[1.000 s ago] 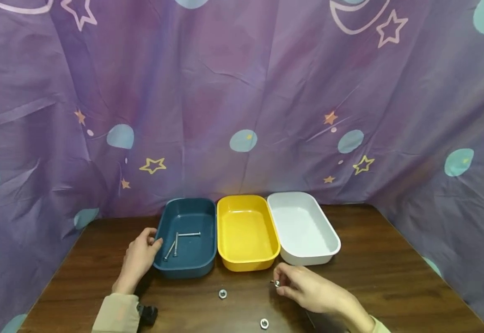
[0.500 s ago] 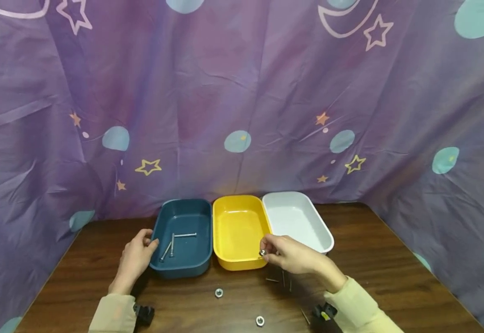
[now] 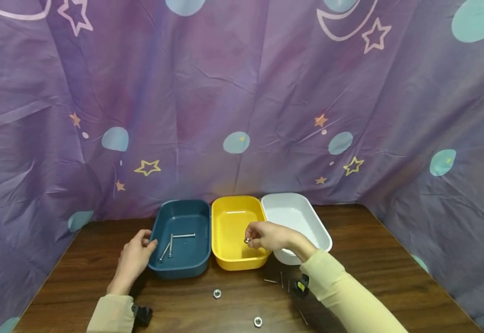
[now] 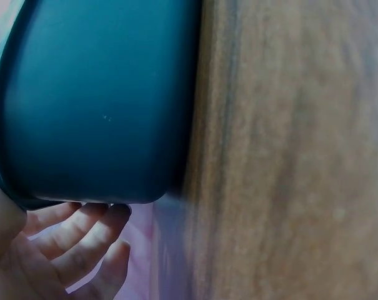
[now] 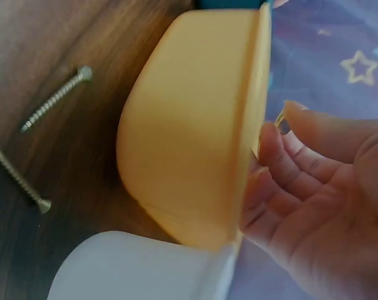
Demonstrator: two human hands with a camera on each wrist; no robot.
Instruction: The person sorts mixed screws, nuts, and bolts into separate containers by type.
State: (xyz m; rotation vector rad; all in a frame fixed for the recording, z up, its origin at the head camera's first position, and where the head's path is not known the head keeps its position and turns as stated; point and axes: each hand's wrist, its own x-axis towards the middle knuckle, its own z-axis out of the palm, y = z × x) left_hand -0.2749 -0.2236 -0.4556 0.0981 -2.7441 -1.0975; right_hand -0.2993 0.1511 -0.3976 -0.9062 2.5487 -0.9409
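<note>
My right hand [image 3: 268, 235] is over the yellow tray [image 3: 234, 264], pinching a small metal nut [image 3: 247, 240] between thumb and fingertips. In the right wrist view that nut [image 5: 281, 119] shows only as a thin edge, just past the tray's rim. At the far left, my left hand [image 3: 133, 256] holds the side of the dark blue tray [image 3: 179, 273], thumb at the rim and fingers against the outer wall. Three long bolts [image 3: 183, 236] lie in the blue tray. Two more nuts, a farther nut [image 3: 217, 293] and a nearer nut [image 3: 258, 321], lie on the table.
A white tray [image 3: 296, 203] stands right of the yellow one, partly behind my right forearm. Several thin screws lie on the wooden table [image 3: 183, 310] near my right sleeve, one a countersunk screw [image 5: 57, 100]. A purple patterned cloth [image 3: 208, 106] hangs behind.
My right hand has lifted the nut from the table in front of the trays and carried it left and forward over the yellow tray. My left hand stays at the blue tray.
</note>
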